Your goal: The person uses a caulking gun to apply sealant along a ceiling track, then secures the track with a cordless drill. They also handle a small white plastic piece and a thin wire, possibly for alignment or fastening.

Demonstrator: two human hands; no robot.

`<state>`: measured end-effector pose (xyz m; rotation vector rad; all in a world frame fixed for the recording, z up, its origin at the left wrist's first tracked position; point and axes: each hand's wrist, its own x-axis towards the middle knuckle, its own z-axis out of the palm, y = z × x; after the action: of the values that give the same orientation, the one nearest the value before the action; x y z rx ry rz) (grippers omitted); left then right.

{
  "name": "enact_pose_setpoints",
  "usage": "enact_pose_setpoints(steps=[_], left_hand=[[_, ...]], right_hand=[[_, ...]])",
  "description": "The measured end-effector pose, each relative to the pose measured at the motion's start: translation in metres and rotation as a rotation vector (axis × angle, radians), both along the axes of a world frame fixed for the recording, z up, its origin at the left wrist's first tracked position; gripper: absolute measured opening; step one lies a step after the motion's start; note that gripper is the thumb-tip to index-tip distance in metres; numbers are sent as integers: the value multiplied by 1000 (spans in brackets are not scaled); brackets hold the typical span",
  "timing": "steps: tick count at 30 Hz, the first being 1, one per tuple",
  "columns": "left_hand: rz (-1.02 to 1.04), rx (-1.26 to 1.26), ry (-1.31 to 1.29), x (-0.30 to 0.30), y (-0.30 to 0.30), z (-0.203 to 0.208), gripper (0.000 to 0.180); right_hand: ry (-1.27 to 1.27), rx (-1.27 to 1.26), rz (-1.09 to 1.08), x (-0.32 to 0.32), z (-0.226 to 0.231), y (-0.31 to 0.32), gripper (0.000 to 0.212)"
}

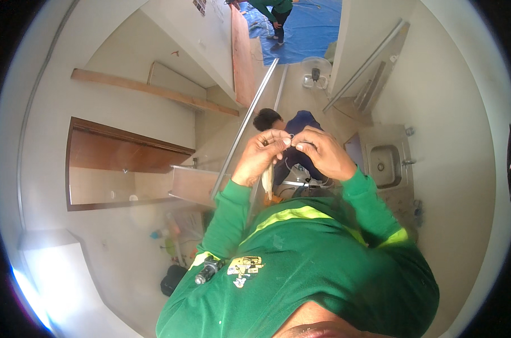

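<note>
My left hand and my right hand are raised in front of my chest, their fingertips meeting in a pinch. A thin, whitish loop-like bit shows between the fingertips; it is too small to name. Below my left palm hangs a long, pale, limp strip, perhaps cloth, and its upper end is hidden by the hand. My left thumb and forefinger press together. The fingers of my right hand are bent inward, with the thumb against the forefinger.
A person in dark blue crouches just beyond my hands. Long metal rails stand to the left. A steel sink is on the right, a fan farther off. Another person stands on a blue sheet.
</note>
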<state>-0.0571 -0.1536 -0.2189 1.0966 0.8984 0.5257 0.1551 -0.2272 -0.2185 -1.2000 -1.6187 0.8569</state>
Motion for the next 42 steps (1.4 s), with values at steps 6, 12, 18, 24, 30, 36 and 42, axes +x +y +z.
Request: enact_pose_setpoints(steps=[6,12,18,24,30,36,42], left_hand=[[18,15,-30,3,-9,-3,18],[2,69,-18,6,-11,8,16],[-47,189,0,10,-9,13,17],[-34,210,-31,18,-14,9,19],[-113,-179,-117,12,-8,13,23],[-158,-202,-99,17,-8,12,22],[-175,-91,-44,20,-8,18,20]], right_hand=[[113,-103,-32,-4,-4,-5,11],[565,-225,-135,-20,-26,-3,11],[674,-348,-108,-12,-23,-3,8],[620,-375,-153,-7,-14,-3,2],[550,-338,-27,7,1,-5,5],[276,-67,-65,13,7,-6,2],[120,-51,-115,16,25,-12,5]])
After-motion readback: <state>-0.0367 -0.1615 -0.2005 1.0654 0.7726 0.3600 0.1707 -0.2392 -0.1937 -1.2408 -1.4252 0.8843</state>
